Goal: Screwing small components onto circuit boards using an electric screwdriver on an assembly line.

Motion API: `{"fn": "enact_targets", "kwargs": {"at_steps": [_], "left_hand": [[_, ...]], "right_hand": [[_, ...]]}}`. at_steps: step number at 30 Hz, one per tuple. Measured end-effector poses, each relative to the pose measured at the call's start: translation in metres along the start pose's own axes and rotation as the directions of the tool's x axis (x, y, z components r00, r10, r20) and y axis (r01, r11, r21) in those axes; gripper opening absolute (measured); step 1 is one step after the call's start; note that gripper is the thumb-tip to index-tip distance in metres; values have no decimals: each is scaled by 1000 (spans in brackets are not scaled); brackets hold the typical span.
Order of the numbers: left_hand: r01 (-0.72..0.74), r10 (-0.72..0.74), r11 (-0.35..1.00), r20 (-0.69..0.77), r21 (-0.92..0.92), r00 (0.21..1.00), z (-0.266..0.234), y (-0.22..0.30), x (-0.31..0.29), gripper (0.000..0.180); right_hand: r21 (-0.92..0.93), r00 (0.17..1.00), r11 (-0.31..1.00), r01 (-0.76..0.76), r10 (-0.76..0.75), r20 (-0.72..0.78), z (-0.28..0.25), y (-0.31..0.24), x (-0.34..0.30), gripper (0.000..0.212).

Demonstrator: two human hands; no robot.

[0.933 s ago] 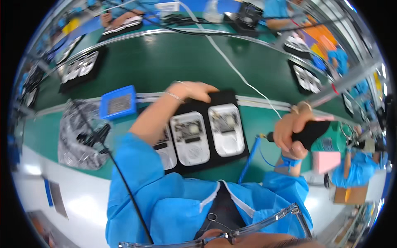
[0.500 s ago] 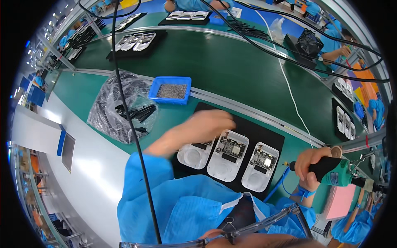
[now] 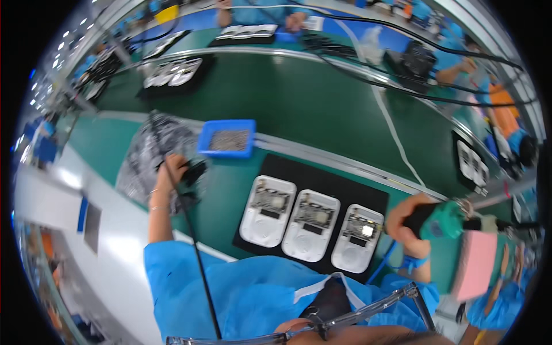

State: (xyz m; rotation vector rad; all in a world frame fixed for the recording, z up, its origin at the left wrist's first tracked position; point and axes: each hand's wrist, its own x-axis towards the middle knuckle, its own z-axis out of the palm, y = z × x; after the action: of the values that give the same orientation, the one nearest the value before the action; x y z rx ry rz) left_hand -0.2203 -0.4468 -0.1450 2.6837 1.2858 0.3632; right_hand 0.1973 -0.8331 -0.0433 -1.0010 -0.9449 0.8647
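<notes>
My left hand [image 3: 174,168] is down at the clear plastic bag [image 3: 135,167], right beside the black strips [image 3: 195,173] lying on it. Its fingers look curled, but blur hides what they hold. In my right hand [image 3: 409,221] is a green and black electric screwdriver [image 3: 440,221], its tip pointing left toward the rightmost housing. Three white housings lie side by side on a black mat [image 3: 270,167]: the left housing [image 3: 264,230], the middle housing [image 3: 305,241] and the right housing [image 3: 352,256]. Each shows a circuit board.
A blue tray of small screws [image 3: 227,141] stands between the bag and the mat. Beyond the metal rail runs a dark green belt [image 3: 322,103] carrying more housings [image 3: 172,73]. Pink sheets [image 3: 477,264] lie at right. Black cables hang across the view; other people sit opposite and at right.
My left hand has gone from above the left housing to the bag on the left, uncovering that housing. The screwdriver in my right hand has moved left, close to the right housing.
</notes>
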Motion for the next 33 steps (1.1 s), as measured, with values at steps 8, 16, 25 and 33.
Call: {"fn": "enact_targets", "kwargs": {"at_steps": [8, 16, 25, 33], "left_hand": [[28, -17, 971, 50, -236, 999, 10, -43, -10, 20], [-78, 63, 996, -330, -33, 942, 2, -30, -21, 15], [-309, 240, 768, -195, -561, 951, 0, 214, -17, 16], [-603, 566, 686, -222, -407, 794, 29, 232, -6, 15]], "right_hand": [[-146, 974, 989, -24, 56, 221, 17, 3, 29, 21], [-136, 975, 984, 111, -81, 209, 24, 22, 39, 26], [10, 987, 997, 76, -76, 140, 50, 37, 72, 24], [119, 982, 986, 113, -130, 139, 87, 71, 99, 21]]}}
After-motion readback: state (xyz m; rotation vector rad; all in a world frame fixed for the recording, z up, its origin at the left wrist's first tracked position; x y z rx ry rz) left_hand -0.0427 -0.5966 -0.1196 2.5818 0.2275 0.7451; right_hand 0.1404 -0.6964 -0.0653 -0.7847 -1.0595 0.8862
